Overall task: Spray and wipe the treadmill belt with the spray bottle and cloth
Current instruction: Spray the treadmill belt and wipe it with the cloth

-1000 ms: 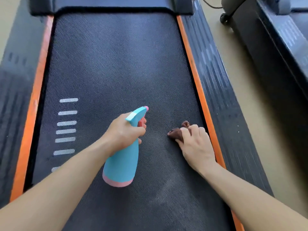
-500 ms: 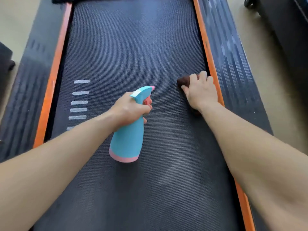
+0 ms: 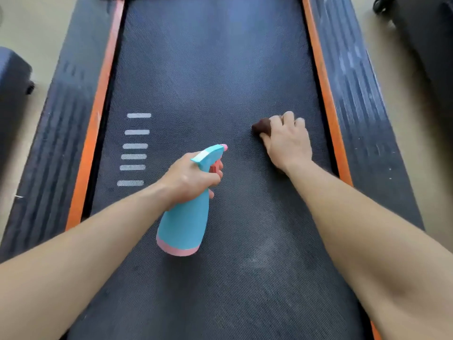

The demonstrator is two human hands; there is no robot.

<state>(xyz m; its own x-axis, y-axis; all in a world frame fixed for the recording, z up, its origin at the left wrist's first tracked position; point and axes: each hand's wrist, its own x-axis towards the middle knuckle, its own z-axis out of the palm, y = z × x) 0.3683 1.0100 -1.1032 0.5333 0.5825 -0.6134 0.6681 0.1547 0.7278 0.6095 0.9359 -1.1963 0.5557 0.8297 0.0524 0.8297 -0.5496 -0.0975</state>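
The dark textured treadmill belt (image 3: 208, 77) fills the middle of the head view. My left hand (image 3: 190, 179) grips the neck of a turquoise spray bottle (image 3: 182, 227) with a pink base, a finger on the pink trigger, nozzle pointing up the belt. My right hand (image 3: 286, 141) presses a dark brown cloth (image 3: 261, 125) onto the belt near its right edge, fingers curled over it. Most of the cloth is hidden under the hand. A paler damp patch (image 3: 259, 253) shows on the belt nearer to me.
Orange strips (image 3: 321, 77) and ribbed black side rails (image 3: 353, 94) border the belt on both sides. Several white bars (image 3: 136, 146) mark the belt's left part. A dark wheeled machine base (image 3: 421, 33) stands at the right, a dark object (image 3: 12, 79) at the left, on beige floor.
My right hand has pushed the cloth forward along the belt's right side, away from me. The bottle stays in my left hand. The view has shifted with my head.
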